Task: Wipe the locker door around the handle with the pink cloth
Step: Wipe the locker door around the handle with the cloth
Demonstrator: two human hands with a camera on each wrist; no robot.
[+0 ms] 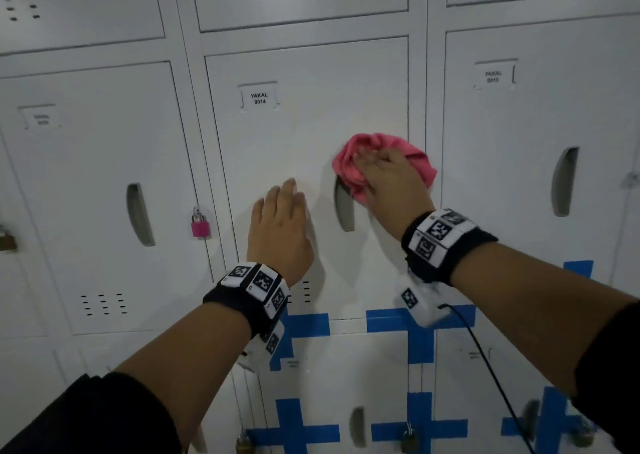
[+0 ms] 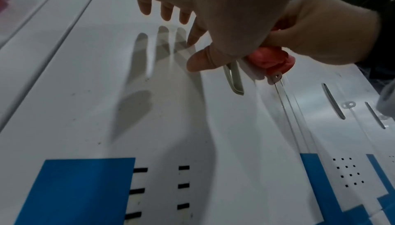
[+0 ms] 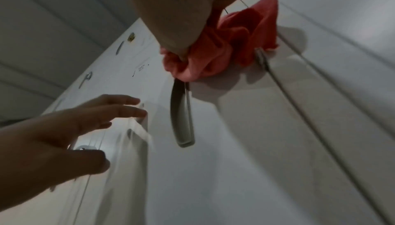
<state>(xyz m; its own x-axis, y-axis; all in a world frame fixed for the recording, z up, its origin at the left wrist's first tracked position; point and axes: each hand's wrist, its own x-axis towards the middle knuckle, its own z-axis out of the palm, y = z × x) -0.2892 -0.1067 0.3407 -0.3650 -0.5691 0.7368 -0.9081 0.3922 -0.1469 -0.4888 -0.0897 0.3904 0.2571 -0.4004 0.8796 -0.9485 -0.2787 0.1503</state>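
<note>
Right hand (image 1: 388, 180): fingers spread over one bunched pink cloth (image 1: 412, 157), pressing it onto the locker door (image 1: 304, 135) near the door's right edge, at the upper end of the handle (image 1: 344, 211). The cloth covers the top of the handle recess and reaches the door's right edge.

Left hand (image 1: 280, 225): fingers straight and close together, holding nothing, placed on the door just left of the handle. The left wrist view shows the fingertips (image 2: 165, 14) slightly off the surface with their shadow below; whether the palm touches cannot be told.

Count: two hands, one cloth, one handle on this door, one label (image 1: 259, 98) reading "YAKAL 0014" toward the door's upper left.

Head view only: one pink padlock (image 1: 200, 226) on the locker to the left and blue tape crosses (image 1: 420, 322) along the door's bottom edge. Right wrist view only: the underside of the cloth (image 3: 213, 56), folded in thick creases against the door.
</note>
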